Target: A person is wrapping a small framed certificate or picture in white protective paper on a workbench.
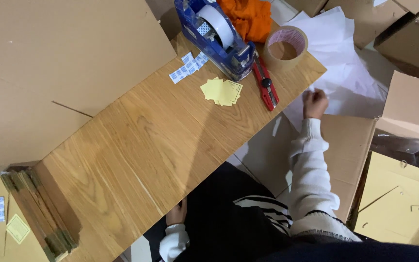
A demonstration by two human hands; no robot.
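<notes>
Wooden worktop [146, 145] runs from near left to far right, cardboard boxes around it on the floor. Right hand [314, 103] reaches past the far right edge to the white paper [345, 73] on the floor; fingers curled on a sheet edge, pinch probable, cannot tell for certain. Paper: thin, light, limp, creases easily; best taken at an edge or corner. Several overlapping sheets, count unclear. Left hand [176, 213] under the near worktop edge, fingers hidden. On worktop: one tape dispenser [217, 36], one tape roll [285, 46], one red cutter [266, 85], a small stack of yellow labels [221, 91].
</notes>
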